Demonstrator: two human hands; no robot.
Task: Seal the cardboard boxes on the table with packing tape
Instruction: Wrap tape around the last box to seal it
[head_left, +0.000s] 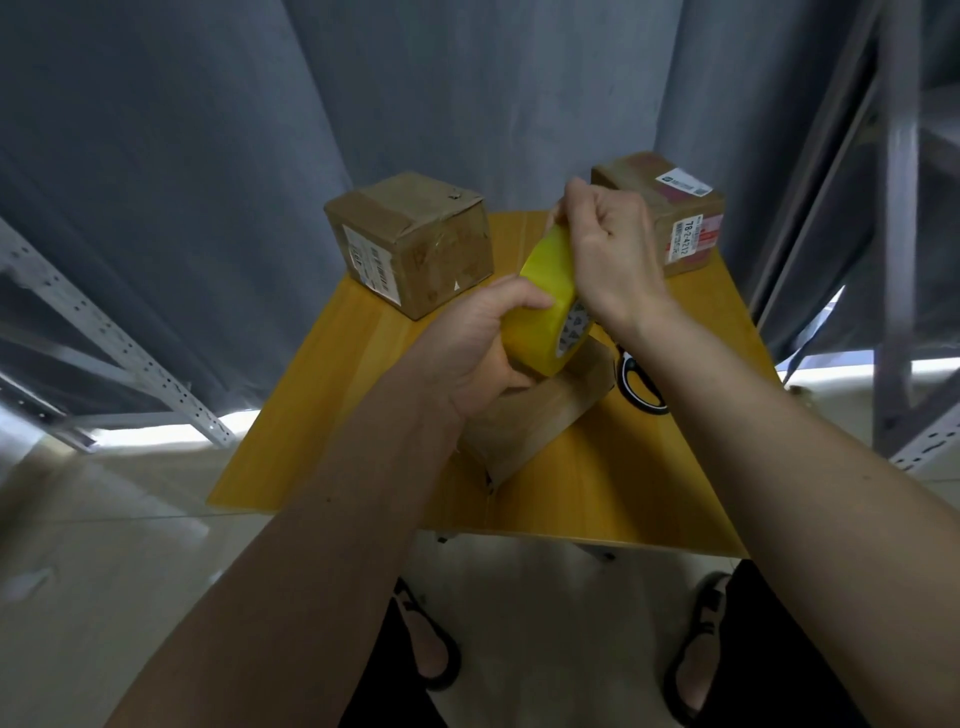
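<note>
A yellow roll of packing tape (545, 306) is held above the middle of the wooden table (597, 478). My left hand (478, 353) grips the roll from below and the side, thumb across its face. My right hand (608, 254) curls over the roll's top edge, fingertips pinching at the tape there. Under the roll lies a small flat cardboard box (535, 421), partly hidden by my left wrist. A cube-shaped cardboard box (415, 244) stands at the table's back left, and a labelled box (680, 218) stands at the back right.
Black-handled scissors (636, 384) lie on the table just right of the flat box, partly behind my right forearm. Grey curtains hang behind the table. Metal shelving uprights (893, 260) stand to the right and a white perforated rail (119, 343) to the left.
</note>
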